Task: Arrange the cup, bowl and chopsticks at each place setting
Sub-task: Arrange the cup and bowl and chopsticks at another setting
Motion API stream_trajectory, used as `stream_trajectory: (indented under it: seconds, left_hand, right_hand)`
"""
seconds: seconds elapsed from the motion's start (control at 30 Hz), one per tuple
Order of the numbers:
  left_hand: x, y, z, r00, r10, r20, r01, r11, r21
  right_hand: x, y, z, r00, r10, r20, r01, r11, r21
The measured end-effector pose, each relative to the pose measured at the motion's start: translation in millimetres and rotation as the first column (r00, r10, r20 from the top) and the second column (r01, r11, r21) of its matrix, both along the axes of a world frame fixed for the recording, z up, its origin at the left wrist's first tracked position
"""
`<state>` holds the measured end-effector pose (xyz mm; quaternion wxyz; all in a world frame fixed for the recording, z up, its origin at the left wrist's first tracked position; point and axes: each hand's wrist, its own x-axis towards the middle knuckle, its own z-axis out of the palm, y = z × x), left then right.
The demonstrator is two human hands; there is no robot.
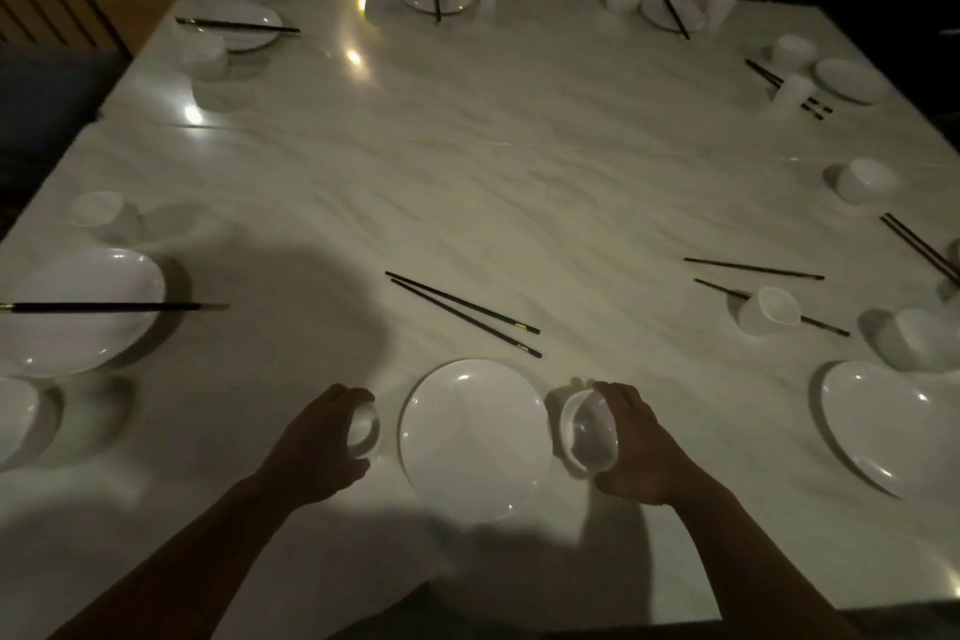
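Observation:
A white plate [475, 437] lies near the table's front edge, straight ahead of me. My left hand [317, 447] grips a small white cup [364, 430] just left of the plate. On the plate's right side my right hand [641, 447] curls round a white bowl [589, 430], which is tilted toward the plate. A pair of black chopsticks [462, 313] lies slanted on the table beyond the plate, untouched.
The marble table [493, 161] holds several other settings round its edge. A plate with chopsticks [83, 309] is at left, a plate [878, 424], a cup [769, 312] and loose chopsticks [753, 268] at right. Chairs stand behind the far side.

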<state>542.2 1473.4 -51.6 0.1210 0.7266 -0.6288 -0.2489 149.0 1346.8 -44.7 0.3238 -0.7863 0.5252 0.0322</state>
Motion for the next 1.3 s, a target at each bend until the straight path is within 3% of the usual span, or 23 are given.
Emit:
stream_trajectory:
  seconds: [0.17,0.23,0.47,0.67,1.07,1.17,1.3]
  left_hand:
    - [-11.3,7.6,10.8,0.997,-0.075,-0.013,0.072,0.982,-0.176]
    - [-20.1,7.2,19.8,0.992,-0.116,0.058,0.126,0.962,-0.241]
    - [-23.8,10.6,13.4,0.999,-0.033,-0.017,0.031,0.995,-0.095]
    - [-27.2,10.5,13.9,0.997,0.076,0.011,-0.076,0.997,0.033]
    - [-23.8,16.8,16.4,0.997,0.078,0.005,-0.078,0.993,0.084]
    - [-22.7,13.6,15.8,0.996,0.092,0.007,-0.092,0.99,0.108]
    - [-28.8,-7.1,21.8,0.986,0.165,-0.022,-0.163,0.985,0.06]
  right_hand:
    - [-6.4,-11.1,-6.1,0.996,0.085,-0.036,-0.086,0.996,-0.013]
    - [-10.6,-14.0,-9.9,0.993,0.111,-0.046,-0.111,0.994,-0.009]
    - [-13.2,-20.5,-14.2,0.984,0.166,-0.057,-0.168,0.985,-0.027]
    - [-14.7,-22.0,-13.8,0.98,0.189,-0.066,-0.191,0.981,-0.019]
    - [-12.8,-28.4,-0.6,0.964,0.229,-0.133,-0.219,0.972,0.091]
    - [-6.0,-34.7,9.3,0.99,0.115,-0.078,-0.107,0.989,0.098]
    - [14.1,-55.5,15.8,0.999,-0.032,0.028,0.033,0.999,-0.022]
